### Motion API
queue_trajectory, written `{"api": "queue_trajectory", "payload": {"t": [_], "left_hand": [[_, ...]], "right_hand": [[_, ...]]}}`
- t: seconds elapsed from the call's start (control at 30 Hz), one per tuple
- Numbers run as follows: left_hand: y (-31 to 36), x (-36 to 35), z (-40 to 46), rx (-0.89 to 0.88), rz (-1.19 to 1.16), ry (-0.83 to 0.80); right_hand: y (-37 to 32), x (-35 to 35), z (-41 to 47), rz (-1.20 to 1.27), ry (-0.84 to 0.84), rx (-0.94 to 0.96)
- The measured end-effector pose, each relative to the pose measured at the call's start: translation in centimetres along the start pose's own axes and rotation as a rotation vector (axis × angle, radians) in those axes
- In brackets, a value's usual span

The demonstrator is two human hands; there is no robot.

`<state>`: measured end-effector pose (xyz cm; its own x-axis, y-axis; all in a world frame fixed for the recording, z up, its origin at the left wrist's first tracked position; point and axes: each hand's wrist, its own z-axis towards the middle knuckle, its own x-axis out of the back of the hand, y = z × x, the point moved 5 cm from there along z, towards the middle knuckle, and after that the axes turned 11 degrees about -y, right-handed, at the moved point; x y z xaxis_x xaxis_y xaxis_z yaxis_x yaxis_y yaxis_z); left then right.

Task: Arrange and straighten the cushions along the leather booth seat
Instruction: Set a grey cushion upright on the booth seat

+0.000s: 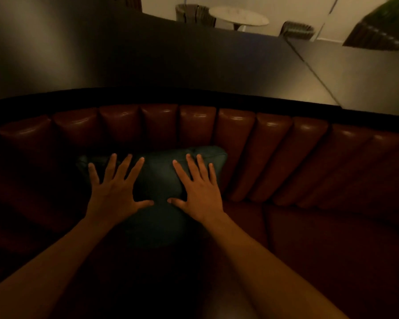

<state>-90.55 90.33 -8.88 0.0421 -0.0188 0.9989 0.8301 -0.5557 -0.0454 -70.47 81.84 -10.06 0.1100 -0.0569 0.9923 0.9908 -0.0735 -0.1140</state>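
Note:
A dark teal cushion [158, 178] leans against the ribbed backrest of the brown leather booth seat [286, 157]. My left hand [115, 189] lies flat on the cushion's left half, fingers spread and straight. My right hand [199, 188] presses flat on its right half, fingers likewise spread. The thumbs point toward each other near the cushion's middle. The cushion's lower part is lost in shadow.
The curved backrest runs left and right, topped by a black ledge [194, 95]. Behind it rises a dark wall panel [148, 54]. A round white table [238, 16] with chairs stands far back. The seat surface [320, 238] extends to the right.

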Motion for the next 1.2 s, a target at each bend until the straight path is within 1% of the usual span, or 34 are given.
{"api": "queue_trajectory", "payload": {"t": [0.13,0.23,0.33,0.5,0.7,0.8,0.93,1.07,1.2], "left_hand": [[2.9,2.6,0.2,-0.101,-0.012,0.035],[7.1,5.3,1.1,-0.201,-0.054,0.071],[13.0,7.8,1.8,-0.332,-0.079,0.097],[25.0,11.4,1.9,-0.508,-0.116,0.116],[44.2,15.7,-0.9,-0.683,-0.164,0.119],[54.4,17.4,-4.2,-0.802,-0.190,0.140],[68.7,18.8,-9.8,-0.933,-0.223,0.123],[81.2,18.5,-16.2,-1.054,-0.247,0.081],[90.9,17.5,-22.0,-1.151,-0.231,0.026]], "right_hand": [[1.5,2.6,-1.1,0.044,0.040,-0.016],[5.0,5.4,-3.0,0.079,0.118,-0.090],[10.3,8.8,-6.2,0.139,0.188,-0.185],[20.3,13.8,-15.8,0.186,0.268,-0.373],[32.9,19.0,-32.9,0.147,0.354,-0.621],[38.5,21.5,-42.4,0.126,0.408,-0.740],[45.2,24.0,-56.4,0.106,0.450,-0.890],[50.0,24.4,-69.4,0.095,0.459,-1.038],[53.3,23.5,-80.3,0.103,0.456,-1.196]]}}
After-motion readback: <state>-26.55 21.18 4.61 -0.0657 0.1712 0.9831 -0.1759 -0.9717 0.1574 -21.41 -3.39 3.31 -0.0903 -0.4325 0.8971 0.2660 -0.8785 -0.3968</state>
